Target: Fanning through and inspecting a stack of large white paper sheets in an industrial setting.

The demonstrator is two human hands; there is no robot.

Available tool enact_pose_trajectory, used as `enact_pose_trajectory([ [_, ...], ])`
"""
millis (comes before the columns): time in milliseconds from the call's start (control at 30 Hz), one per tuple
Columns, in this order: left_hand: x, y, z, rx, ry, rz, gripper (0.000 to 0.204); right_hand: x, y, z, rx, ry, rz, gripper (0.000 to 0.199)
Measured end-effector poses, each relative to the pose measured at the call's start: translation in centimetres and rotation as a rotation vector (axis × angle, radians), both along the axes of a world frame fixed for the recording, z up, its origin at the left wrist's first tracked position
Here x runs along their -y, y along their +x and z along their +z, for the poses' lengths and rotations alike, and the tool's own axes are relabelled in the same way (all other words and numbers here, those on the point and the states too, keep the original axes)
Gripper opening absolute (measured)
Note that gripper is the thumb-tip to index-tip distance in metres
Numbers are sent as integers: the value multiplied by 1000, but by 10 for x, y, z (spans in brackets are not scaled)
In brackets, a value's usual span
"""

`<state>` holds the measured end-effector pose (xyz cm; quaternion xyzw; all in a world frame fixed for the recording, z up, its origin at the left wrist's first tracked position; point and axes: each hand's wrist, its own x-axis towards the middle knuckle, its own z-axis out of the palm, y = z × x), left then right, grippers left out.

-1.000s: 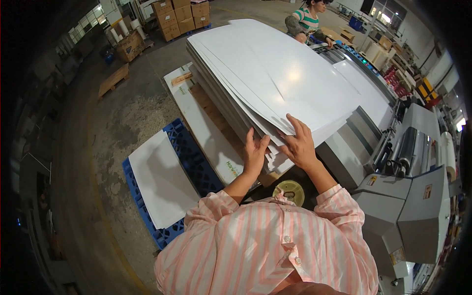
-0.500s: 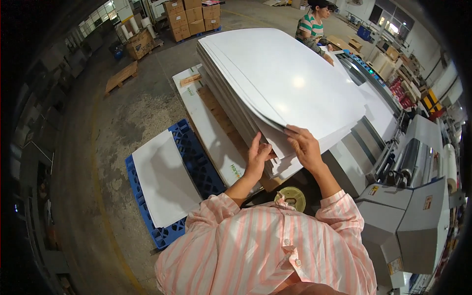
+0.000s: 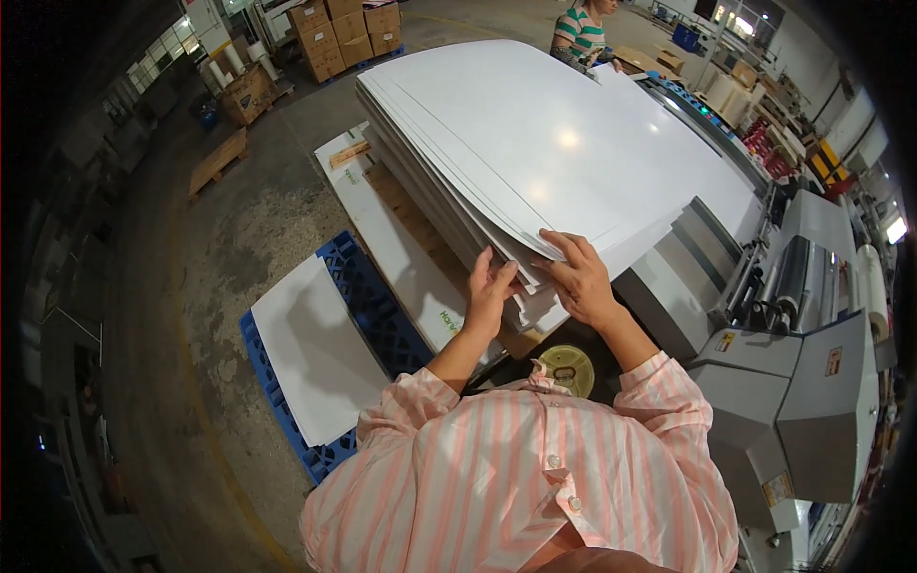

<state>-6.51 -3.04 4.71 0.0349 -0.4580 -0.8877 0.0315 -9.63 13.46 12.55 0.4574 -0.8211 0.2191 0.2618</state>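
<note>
A tall stack of large white sheets [image 3: 535, 124] spreads out in front of me, its near corner layered and slightly lifted. My right hand [image 3: 583, 284] grips the upper sheets at that corner, fingers on top and the thumb out of sight at the edge. Beside it, my left hand [image 3: 489, 296] is at the stack's left edge, its index finger and thumb apart against the layered edges. Whether a sheet lies between its other fingers is hidden. Both forearms come from striped pink-and-white sleeves.
A blue plastic pallet [image 3: 368, 286] at left carries a smaller white sheet pile [image 3: 310, 353]. A grey roller machine [image 3: 735, 401] stands close on my right. Below the corner sits a round yellowish lid [image 3: 570, 371]. Beyond the stack works another person [image 3: 580, 36]; stacked cartons [image 3: 334, 38] stand far left.
The raised corner sheets have dropped lower and lie flatter, with my right hand still on them. My left hand has shifted slightly left. The whole view has moved a little.
</note>
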Motion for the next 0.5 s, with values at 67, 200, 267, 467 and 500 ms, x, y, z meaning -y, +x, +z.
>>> enact_pose_trajectory([
  [67, -4, 0, 3, -21, 16, 37, 54, 1, 8, -2, 10, -18, -7, 29],
  [200, -6, 3, 8, -12, -2, 79, 46, 2, 8, -9, -20, -11, -36, 21],
  [267, 0, 6, 8, -47, 107, 3, 45, 3, 4, -13, -31, -38, -61, 22],
  [467, 1, -1, 1, -47, 65, 0, 51, 7, 3, -9, -21, -112, -95, 14],
  [500, -2, -2, 3, -8, 59, 21, 52, 6, 2, -10, -15, -118, -103, 14],
])
